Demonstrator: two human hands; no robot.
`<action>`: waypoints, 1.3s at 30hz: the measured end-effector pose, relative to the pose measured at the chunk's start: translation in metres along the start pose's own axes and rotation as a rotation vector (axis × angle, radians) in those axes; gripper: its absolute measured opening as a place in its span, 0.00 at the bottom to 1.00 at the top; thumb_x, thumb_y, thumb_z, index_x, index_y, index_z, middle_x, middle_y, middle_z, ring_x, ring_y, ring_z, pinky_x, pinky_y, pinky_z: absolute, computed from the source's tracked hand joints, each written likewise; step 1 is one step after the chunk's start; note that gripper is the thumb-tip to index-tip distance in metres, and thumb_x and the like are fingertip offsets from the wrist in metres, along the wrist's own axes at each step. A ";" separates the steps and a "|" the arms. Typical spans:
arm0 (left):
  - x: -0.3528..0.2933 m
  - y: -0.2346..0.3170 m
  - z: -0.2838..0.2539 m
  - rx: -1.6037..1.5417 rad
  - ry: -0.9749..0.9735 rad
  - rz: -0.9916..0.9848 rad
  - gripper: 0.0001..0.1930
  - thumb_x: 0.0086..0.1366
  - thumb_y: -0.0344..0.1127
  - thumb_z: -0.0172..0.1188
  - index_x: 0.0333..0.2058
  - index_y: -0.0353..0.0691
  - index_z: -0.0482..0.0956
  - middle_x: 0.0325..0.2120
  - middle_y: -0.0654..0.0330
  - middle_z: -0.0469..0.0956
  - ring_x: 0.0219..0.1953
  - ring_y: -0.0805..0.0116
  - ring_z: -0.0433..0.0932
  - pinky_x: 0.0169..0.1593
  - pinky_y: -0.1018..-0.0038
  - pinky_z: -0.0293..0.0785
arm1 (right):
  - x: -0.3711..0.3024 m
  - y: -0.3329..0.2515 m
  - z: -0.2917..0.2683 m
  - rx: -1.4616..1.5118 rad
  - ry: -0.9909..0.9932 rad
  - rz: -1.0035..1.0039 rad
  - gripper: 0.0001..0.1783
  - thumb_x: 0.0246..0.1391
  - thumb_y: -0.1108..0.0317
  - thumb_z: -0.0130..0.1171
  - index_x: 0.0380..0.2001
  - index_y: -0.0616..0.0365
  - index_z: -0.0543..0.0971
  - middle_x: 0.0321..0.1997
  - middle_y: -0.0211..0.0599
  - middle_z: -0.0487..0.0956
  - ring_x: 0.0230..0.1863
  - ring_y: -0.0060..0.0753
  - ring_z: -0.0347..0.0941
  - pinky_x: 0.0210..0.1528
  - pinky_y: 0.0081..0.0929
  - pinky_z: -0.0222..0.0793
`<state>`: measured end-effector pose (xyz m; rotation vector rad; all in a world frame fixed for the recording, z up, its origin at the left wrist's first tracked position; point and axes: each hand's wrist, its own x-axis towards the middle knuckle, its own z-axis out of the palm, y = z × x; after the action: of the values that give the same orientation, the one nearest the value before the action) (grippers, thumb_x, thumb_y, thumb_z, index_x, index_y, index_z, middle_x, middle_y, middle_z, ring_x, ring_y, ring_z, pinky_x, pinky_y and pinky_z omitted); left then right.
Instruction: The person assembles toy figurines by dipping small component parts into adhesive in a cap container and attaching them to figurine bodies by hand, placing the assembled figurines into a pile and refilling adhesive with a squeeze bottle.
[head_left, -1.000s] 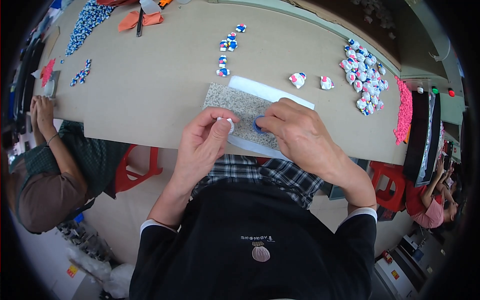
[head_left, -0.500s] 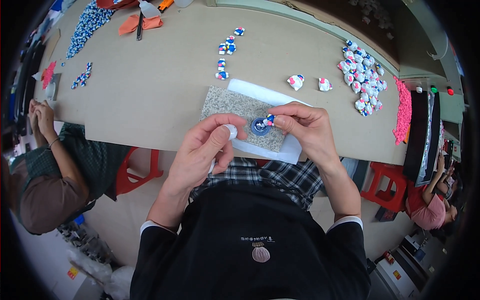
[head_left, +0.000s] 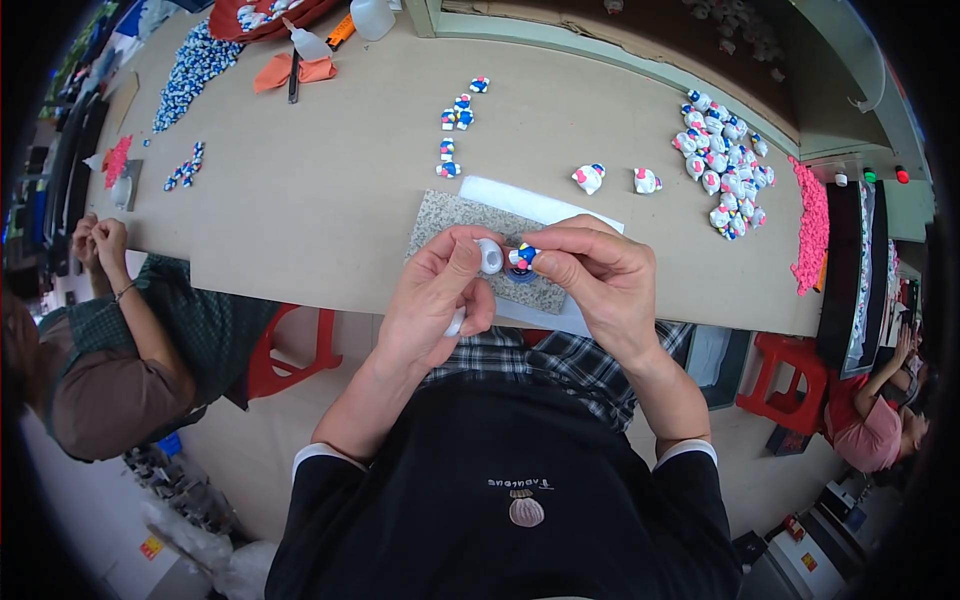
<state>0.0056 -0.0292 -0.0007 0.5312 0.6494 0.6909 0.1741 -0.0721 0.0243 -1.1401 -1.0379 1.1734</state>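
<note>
Between thumb and index finger, my left hand (head_left: pixel 435 290) grips a white hollow figurine head (head_left: pixel 490 257), its opening facing the right hand. A second white piece (head_left: pixel 455 322) is tucked in its lower fingers. My right hand (head_left: pixel 600 275) pinches a small blue, white and pink figurine body (head_left: pixel 523 257) close beside the head; a narrow gap appears to part them. Under the fingers a small round blue dish (head_left: pixel 520 276), partly hidden, rests on a speckled stone slab (head_left: pixel 440 212). White paper or cloth (head_left: pixel 500 193) lies beneath the slab.
Several figurine bodies (head_left: pixel 448 150) stand in a line beyond the slab. Two white figurine heads (head_left: pixel 589 179) lie to the right, before a pile of heads (head_left: pixel 720 150) and pink pieces (head_left: pixel 808 225). Far left are a blue-white heap (head_left: pixel 200 70) and a squeeze bottle (head_left: pixel 308 43). A co-worker (head_left: pixel 120 350) sits left.
My right hand has lifted the figurine body from the blue dish's rim. My left hand has brought the white head rightward, close to it. The view has shifted slightly.
</note>
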 end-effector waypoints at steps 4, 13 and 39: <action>0.001 -0.004 0.000 0.030 0.028 0.021 0.14 0.64 0.42 0.50 0.39 0.36 0.69 0.25 0.62 0.74 0.12 0.79 0.69 0.13 0.86 0.56 | 0.001 0.006 0.005 -0.257 -0.019 -0.191 0.10 0.45 0.79 0.59 0.33 0.62 0.80 0.32 0.37 0.78 0.33 0.25 0.74 0.35 0.18 0.69; -0.001 0.002 0.010 0.206 -0.027 0.082 0.10 0.63 0.33 0.54 0.39 0.35 0.68 0.25 0.60 0.76 0.13 0.77 0.71 0.12 0.86 0.56 | -0.001 0.012 0.004 -0.313 0.063 -0.318 0.11 0.41 0.83 0.59 0.32 0.61 0.80 0.30 0.37 0.77 0.30 0.27 0.74 0.30 0.19 0.70; 0.013 0.049 -0.060 -0.625 0.013 0.296 0.19 0.66 0.48 0.43 0.37 0.36 0.71 0.24 0.62 0.70 0.28 0.69 0.68 0.31 0.77 0.65 | 0.073 0.007 -0.033 -1.096 -0.071 -0.304 0.07 0.44 0.73 0.58 0.29 0.62 0.80 0.33 0.37 0.77 0.37 0.35 0.70 0.39 0.29 0.68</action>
<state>-0.0481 0.0261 -0.0155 0.0385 0.3364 1.1225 0.2142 -0.0028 0.0143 -1.6660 -1.9267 0.3376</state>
